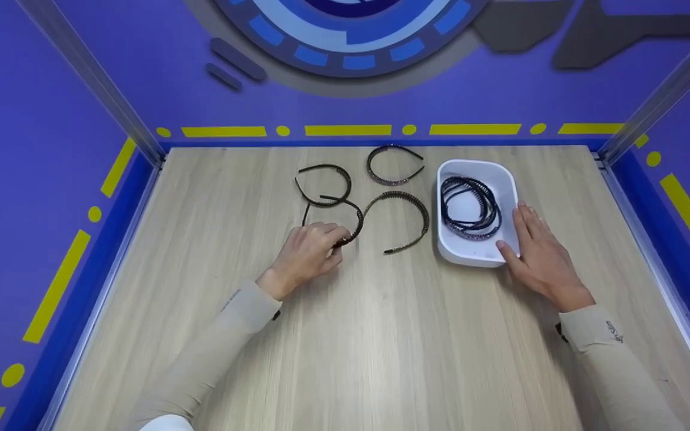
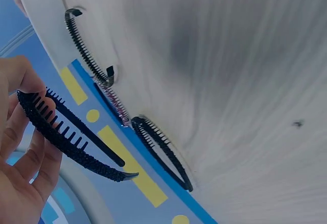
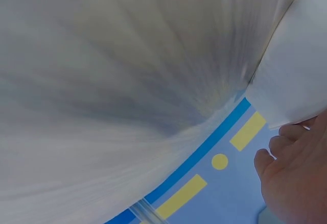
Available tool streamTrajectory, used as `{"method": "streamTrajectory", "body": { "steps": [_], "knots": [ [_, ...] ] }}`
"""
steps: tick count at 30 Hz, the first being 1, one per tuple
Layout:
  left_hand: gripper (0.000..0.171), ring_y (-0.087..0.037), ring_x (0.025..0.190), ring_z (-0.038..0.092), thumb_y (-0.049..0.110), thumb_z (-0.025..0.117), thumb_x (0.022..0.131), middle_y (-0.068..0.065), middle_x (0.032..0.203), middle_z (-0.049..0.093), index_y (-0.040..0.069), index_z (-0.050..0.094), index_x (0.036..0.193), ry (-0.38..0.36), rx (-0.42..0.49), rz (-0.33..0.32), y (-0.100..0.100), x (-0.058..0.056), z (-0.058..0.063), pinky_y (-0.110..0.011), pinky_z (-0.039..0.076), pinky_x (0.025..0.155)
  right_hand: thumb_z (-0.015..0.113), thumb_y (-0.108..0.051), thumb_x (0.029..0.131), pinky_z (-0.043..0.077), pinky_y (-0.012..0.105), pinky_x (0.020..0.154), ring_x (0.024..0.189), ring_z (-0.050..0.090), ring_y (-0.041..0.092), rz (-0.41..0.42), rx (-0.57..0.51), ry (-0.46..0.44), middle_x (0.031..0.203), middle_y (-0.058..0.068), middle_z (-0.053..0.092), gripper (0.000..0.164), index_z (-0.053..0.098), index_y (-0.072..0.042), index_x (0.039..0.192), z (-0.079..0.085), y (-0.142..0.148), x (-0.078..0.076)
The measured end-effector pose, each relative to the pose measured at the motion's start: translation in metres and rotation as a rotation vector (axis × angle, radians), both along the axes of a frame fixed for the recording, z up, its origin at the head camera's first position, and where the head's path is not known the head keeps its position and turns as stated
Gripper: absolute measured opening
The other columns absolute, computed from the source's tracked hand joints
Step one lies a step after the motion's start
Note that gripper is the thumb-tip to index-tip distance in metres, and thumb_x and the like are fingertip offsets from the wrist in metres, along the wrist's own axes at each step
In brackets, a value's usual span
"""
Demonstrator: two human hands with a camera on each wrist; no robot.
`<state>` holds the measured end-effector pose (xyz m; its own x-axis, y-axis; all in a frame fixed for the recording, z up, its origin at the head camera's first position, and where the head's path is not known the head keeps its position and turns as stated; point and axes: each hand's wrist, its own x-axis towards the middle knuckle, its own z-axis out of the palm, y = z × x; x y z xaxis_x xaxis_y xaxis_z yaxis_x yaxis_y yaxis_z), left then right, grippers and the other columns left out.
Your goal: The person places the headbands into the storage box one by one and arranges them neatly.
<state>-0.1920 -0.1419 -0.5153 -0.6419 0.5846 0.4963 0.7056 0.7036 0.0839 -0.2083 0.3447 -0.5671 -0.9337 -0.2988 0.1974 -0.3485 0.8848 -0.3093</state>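
My left hand (image 1: 312, 251) pinches a black toothed headband (image 2: 71, 145) by its curved part; in the left wrist view its teeth and both ends show, held off the table. My right hand (image 1: 541, 257) rests along the right side of a white plastic box (image 1: 471, 257), fingers straight against the wall and thumb at the rim. Inside the box lie several dark headbands (image 1: 492, 203) in a loose pile. On the table lie a black headband (image 1: 348, 179) behind the held one, a brownish toothed headband (image 1: 424, 218) and a sparkly headband (image 1: 390, 181) at the back.
The wood-patterned table (image 1: 375, 347) ends at a blue back wall (image 1: 345, 108) with yellow marks. Blue side panels (image 1: 39, 197) stand at left and right, joined by metal corner posts. The box is right of the loose headbands.
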Motion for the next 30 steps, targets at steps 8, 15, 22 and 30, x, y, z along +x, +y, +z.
{"method": "streamTrajectory", "body": {
  "steps": [8, 15, 22, 30],
  "knots": [
    [0.02, -0.02, 0.076, 0.072, 0.004, 0.077, 0.084, 0.001, 0.094, 0.078, 0.012, 0.074, 0.102, 0.009, 0.014, -0.019, 0.01, -0.003, 0.006, -0.034, 0.06, 0.061, 0.049, -0.047, 0.11, 0.013, 0.053, 0.135, 0.163, 0.017, 0.047, 0.006, -0.01, 0.006, 0.176, 0.026, 0.017, 0.083, 0.018, 0.004, 0.168, -0.001, 0.001, -0.001],
    [0.022, -0.019, 0.078, 0.071, 0.002, 0.075, 0.085, 0.0, 0.097, 0.08, 0.012, 0.077, 0.105, 0.014, 0.023, -0.026, 0.021, -0.006, 0.011, -0.032, 0.06, 0.064, 0.049, -0.048, 0.11, 0.015, 0.055, 0.134, 0.163, 0.017, 0.046, 0.003, -0.007, 0.009, 0.176, 0.025, 0.016, 0.083, 0.018, 0.003, 0.168, -0.002, 0.0, -0.001],
    [0.022, -0.02, 0.085, 0.072, 0.004, 0.077, 0.088, 0.0, 0.099, 0.079, 0.013, 0.076, 0.107, 0.022, 0.021, -0.042, 0.031, -0.009, 0.018, -0.032, 0.062, 0.07, 0.049, -0.049, 0.109, 0.014, 0.054, 0.135, 0.164, 0.016, 0.045, -0.009, -0.007, 0.0, 0.177, 0.024, 0.016, 0.084, 0.017, 0.001, 0.169, -0.003, 0.0, -0.001],
    [0.022, -0.019, 0.091, 0.072, 0.004, 0.075, 0.094, -0.001, 0.103, 0.074, 0.014, 0.078, 0.112, 0.024, 0.048, -0.06, 0.041, -0.013, 0.025, -0.031, 0.062, 0.07, 0.048, -0.05, 0.109, 0.014, 0.055, 0.135, 0.164, 0.016, 0.045, -0.013, -0.003, -0.007, 0.177, 0.023, 0.015, 0.085, 0.017, 0.002, 0.169, -0.003, 0.001, -0.001]
  ]
}}
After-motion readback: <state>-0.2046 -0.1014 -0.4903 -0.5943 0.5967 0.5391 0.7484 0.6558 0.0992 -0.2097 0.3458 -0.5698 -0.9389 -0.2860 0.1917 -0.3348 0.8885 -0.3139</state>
